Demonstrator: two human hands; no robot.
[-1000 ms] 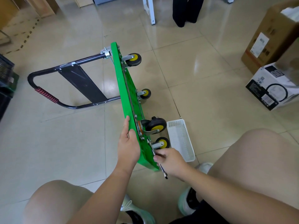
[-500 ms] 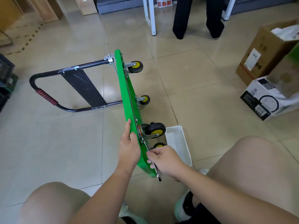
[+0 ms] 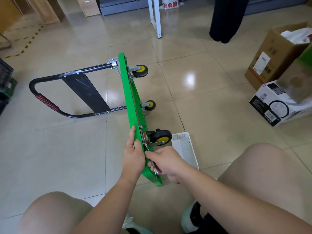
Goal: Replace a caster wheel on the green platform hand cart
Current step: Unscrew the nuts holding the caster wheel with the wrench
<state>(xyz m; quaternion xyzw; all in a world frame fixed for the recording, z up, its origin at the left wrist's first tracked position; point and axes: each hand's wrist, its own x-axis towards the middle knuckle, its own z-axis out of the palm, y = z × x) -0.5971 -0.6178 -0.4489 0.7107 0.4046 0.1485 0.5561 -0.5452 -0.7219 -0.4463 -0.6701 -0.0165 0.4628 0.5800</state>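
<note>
A: Where's the cart, and which way does it run?

B: The green platform hand cart [image 3: 130,92] is centre frame, standing on one long edge on the tiled floor [image 3: 211,115]. Its long axis runs roughly 6 to 12 o'clock, with the far end leaning a little toward 11. The underside faces 3 o'clock and the top face 9.

A: Handle?

B: The black handle [image 3: 81,88] is hinged at the far end. It lies out toward 9 o'clock, low on the floor, with a red wrapped grip on its outer bend.

A: Wheels?

B: Three show, all sticking out toward 3 o'clock. There's a far upper wheel [image 3: 141,71], a far lower wheel [image 3: 150,105] and a near caster [image 3: 161,136] in a metal fork, larger in frame, black with a yellow hub.

A: Hands?

B: The left hand [image 3: 133,157] lies against the deck's upper edge at the near end, fingers mostly straight, index pointing to 12. The right hand [image 3: 166,163] is just beside it on the underside, below the near caster, fingers curled round a wrench [image 3: 154,168]. The shaft runs along the deck. Its far end is under the fingers, so what it sits on is unclear.

A: Anything else?

B: A white basket [image 3: 184,149] is on the floor at 3 o'clock of the near caster, close to it. A cardboard box [image 3: 273,59] and a printed white box [image 3: 276,105] sit well apart, toward 2 o'clock. Bare knees are at the bottom of the frame.
</note>
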